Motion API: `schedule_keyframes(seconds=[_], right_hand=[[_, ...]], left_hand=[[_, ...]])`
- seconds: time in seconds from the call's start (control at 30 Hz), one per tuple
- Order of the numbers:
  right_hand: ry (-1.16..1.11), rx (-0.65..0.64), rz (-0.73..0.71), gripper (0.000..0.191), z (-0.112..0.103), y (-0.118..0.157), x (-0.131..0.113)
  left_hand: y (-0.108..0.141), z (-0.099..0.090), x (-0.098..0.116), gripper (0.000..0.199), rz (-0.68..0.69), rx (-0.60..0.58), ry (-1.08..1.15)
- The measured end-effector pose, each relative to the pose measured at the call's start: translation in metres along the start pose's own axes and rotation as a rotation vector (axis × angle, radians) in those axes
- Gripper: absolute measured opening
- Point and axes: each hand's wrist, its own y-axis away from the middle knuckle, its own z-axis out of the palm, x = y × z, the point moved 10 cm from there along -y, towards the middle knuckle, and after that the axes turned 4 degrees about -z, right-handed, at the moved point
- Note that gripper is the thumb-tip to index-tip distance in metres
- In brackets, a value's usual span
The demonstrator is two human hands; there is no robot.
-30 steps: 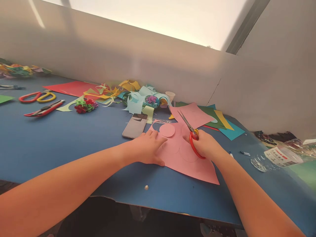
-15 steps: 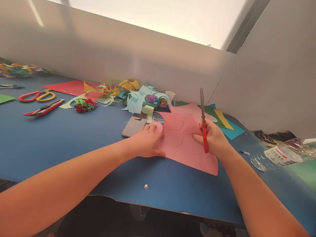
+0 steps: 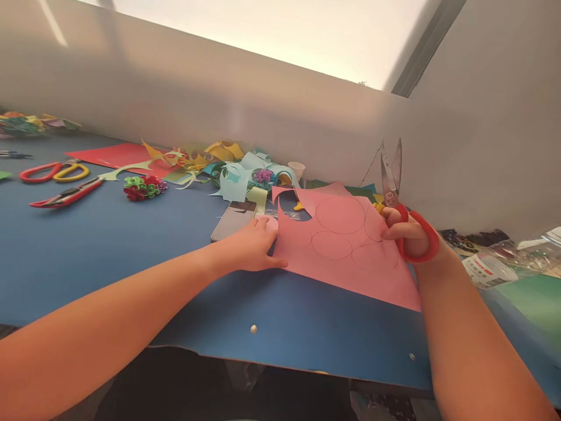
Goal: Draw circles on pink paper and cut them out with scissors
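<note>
My left hand [image 3: 250, 244] rests at the left edge of a pink paper sheet [image 3: 302, 257], thumb spread from the fingers. Under its fingertips lies a small pink paper circle [image 3: 272, 223], partly hidden, beside a phone [image 3: 232, 220]. My right hand [image 3: 405, 235] holds red-handled scissors [image 3: 390, 181], their blades apart and pointing up. Its fingers also grip the sheet's right side, which is raised. Several pencilled circles mark the sheet, and its upper left has a curved cut-out.
To the left lie pliers [image 3: 65, 194], red-and-yellow-handled scissors [image 3: 55, 171] and a rolled-paper flower cluster [image 3: 144, 187]. Paper scraps [image 3: 234, 180] and a paper cup [image 3: 296, 169] stand along the wall. A clear plastic bottle [image 3: 491, 269] is at right. A small white bead [image 3: 253, 329] sits near the table edge.
My right hand has moved right, drawing the pink sheet with it and away from my left hand. The scissors have turned and their blades have parted. My left hand stays by the small circle.
</note>
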Motion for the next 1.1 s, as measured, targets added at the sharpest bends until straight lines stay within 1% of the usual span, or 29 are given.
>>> schedule_keyframes(seconds=[0.07,0.13,0.2,0.23,0.27,0.33,0.37,0.43,0.47,0.5,0.57,0.7,0.77,0.83,0.9,0.97,1.03,1.1], right_hand=[[0.018,-0.016,0.007,0.037,-0.007,-0.001,0.002],[0.046,-0.028,0.020,0.037,-0.010,-0.003,0.006],[0.075,-0.034,0.035,0.033,-0.010,-0.004,0.013],[0.093,-0.042,0.044,0.031,-0.009,-0.005,0.016],[0.114,-0.052,0.055,0.030,-0.006,-0.005,0.020],[0.163,-0.073,0.080,0.028,-0.001,-0.005,0.026],[0.191,-0.080,0.093,0.027,0.002,-0.005,0.029],[0.246,-0.080,0.117,0.025,0.007,-0.003,0.032],[0.269,-0.078,0.125,0.024,0.010,-0.003,0.033],[0.288,-0.076,0.128,0.024,0.014,-0.001,0.032],[0.310,-0.076,0.116,0.024,0.023,0.000,0.030],[0.298,-0.062,0.034,0.026,0.043,-0.001,0.021],[0.277,-0.033,-0.011,0.028,0.049,-0.003,0.018],[0.256,0.011,-0.059,0.029,0.053,-0.004,0.014],[0.236,0.059,-0.102,0.032,0.054,-0.005,0.010],[0.218,0.109,-0.140,0.034,0.055,-0.003,0.006],[0.202,0.182,-0.175,0.035,0.051,-0.002,0.002],[0.197,0.287,-0.201,0.033,0.041,0.001,-0.001]], left_hand=[[0.001,-0.004,0.002,0.076,0.023,0.008,0.049],[0.003,-0.010,0.005,0.066,0.060,0.002,0.110],[0.006,-0.017,0.007,0.067,0.097,-0.036,0.189],[0.008,-0.019,0.008,0.071,0.110,-0.072,0.236],[0.010,-0.021,0.010,0.077,0.125,-0.117,0.288],[0.013,-0.024,0.014,0.068,0.152,-0.200,0.430],[0.015,-0.023,0.017,0.062,0.152,-0.259,0.565],[0.018,-0.015,0.023,0.046,0.120,-0.407,0.867],[0.020,-0.009,0.027,0.038,0.097,-0.479,0.986],[0.022,-0.002,0.030,0.029,0.076,-0.541,1.057],[0.025,0.010,0.037,0.013,0.050,-0.608,1.079],[0.031,0.035,0.046,0.023,-0.029,-0.700,1.097],[0.034,0.045,0.050,0.026,-0.048,-0.728,1.066],[0.038,0.053,0.053,0.034,-0.063,-0.743,1.017],[0.039,0.057,0.049,0.044,-0.116,-0.705,0.938],[0.040,0.055,0.039,0.049,-0.190,-0.636,0.820],[0.039,0.047,0.027,0.050,-0.245,-0.554,0.690],[0.036,0.032,0.016,0.047,-0.266,-0.449,0.592]])
